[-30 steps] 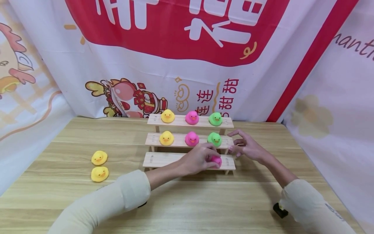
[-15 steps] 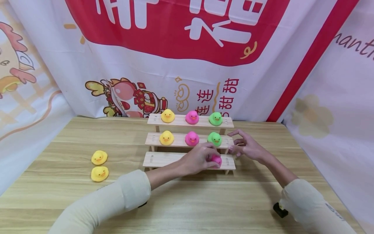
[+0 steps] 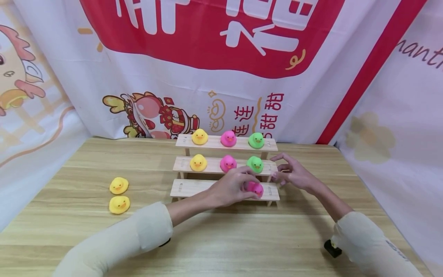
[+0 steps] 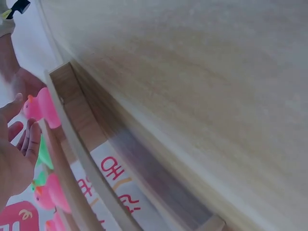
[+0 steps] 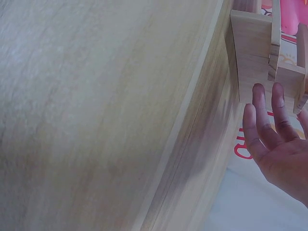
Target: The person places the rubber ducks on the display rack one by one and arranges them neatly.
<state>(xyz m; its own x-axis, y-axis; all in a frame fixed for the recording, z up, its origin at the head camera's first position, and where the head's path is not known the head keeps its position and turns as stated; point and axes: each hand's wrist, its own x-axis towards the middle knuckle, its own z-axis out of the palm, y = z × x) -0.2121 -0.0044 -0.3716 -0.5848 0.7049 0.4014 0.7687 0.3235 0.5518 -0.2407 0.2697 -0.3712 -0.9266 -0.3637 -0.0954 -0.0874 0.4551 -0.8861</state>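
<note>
A pink toy duck (image 3: 256, 189) sits at the right end of the lowest tier of a wooden three-step stand (image 3: 194, 187). My left hand (image 3: 230, 188) is around it in the head view, thumb in front and fingers behind. The left wrist view shows the left fingers (image 4: 32, 139) loosened, with a gap to the pink duck (image 4: 44, 107). At the stand's right end is my right hand (image 3: 294, 175), its fingers extended. In the right wrist view, the right fingertips (image 5: 259, 91) are right at the stand's side leg (image 5: 255, 53).
Yellow, pink and green ducks line the top tier (image 3: 211, 143) and the middle tier (image 3: 212, 165). Two yellow ducks (image 3: 119, 186) lie on the wooden table (image 3: 214, 242) at the left. A printed cloth (image 3: 173, 77) hangs behind the stand.
My left fingers have loosened from the pink duck, and more of it shows between them. The left forearm has shifted slightly left; the right hand stays at the stand's end.
</note>
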